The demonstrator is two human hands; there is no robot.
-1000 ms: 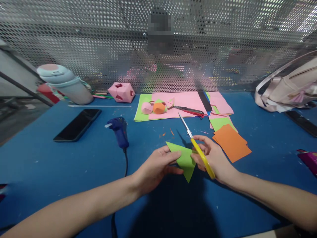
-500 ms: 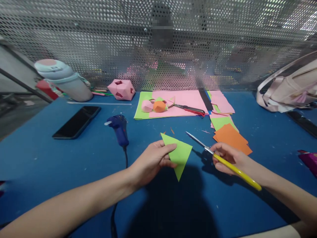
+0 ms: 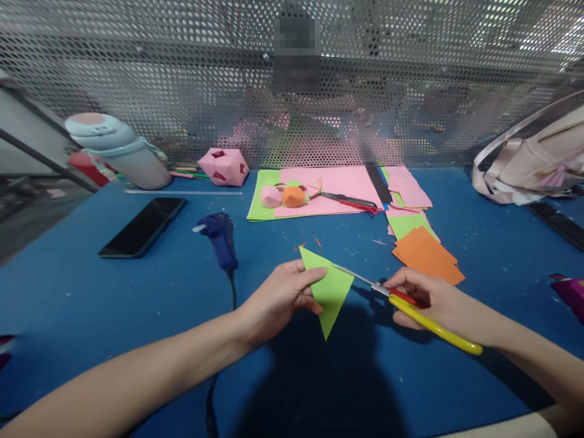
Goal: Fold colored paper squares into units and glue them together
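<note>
Between the thumb and fingers of my left hand (image 3: 287, 289) is a folded-looking triangle of green paper (image 3: 335, 292), one corner pointing down towards me. My right hand (image 3: 433, 301) grips a pair of scissors (image 3: 440, 328) with yellow and red handles. Their blades reach left and lie at the paper's upper right edge; whether they have cut into it I cannot tell. Beyond the right hand lie orange paper pieces (image 3: 429, 255) and a green piece (image 3: 408, 226). A blue glue gun (image 3: 219, 240) rests to the left of my left hand, its cord running under my forearm.
At the back are pink sheets (image 3: 337, 182) bearing small paper shapes (image 3: 294, 196) and a craft knife (image 3: 349, 201). A pink paper polyhedron (image 3: 224, 166), a bottle (image 3: 121, 149) and a phone (image 3: 143, 228) stand or lie to the left. A pale bag (image 3: 538, 158) sits at right, before a perforated metal panel (image 3: 205, 79).
The scissors have moved left, bringing their blades from beside the green paper onto its upper edge. Their red handle now shows. The left hand has barely moved.
</note>
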